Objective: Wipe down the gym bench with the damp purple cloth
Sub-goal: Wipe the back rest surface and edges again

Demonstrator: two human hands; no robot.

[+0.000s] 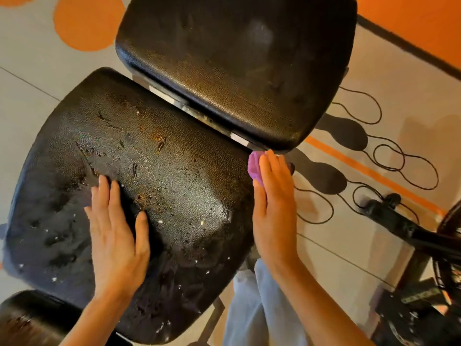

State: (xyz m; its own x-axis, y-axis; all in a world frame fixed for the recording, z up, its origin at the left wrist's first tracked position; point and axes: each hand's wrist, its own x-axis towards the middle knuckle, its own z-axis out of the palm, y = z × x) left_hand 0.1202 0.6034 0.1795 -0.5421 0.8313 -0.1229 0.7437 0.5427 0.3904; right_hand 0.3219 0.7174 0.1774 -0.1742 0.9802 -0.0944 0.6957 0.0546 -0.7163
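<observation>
The black gym bench fills the view: a worn, cracked seat pad [159,171] with pale specks, and beyond it a back pad [237,63] across a metal gap. My left hand [117,233] lies flat on the seat pad, fingers straight. Along the seat pad's right edge, my right hand [272,208] presses the purple cloth [255,166] against the side with straight fingers. Only a small fold of cloth shows past the fingertips.
Black cables [389,158] loop over the grey and orange floor right of the bench. A black machine frame [411,228] stands at the right edge. Another black pad [32,318] sits at the bottom left. My light trouser legs [252,308] show below the seat.
</observation>
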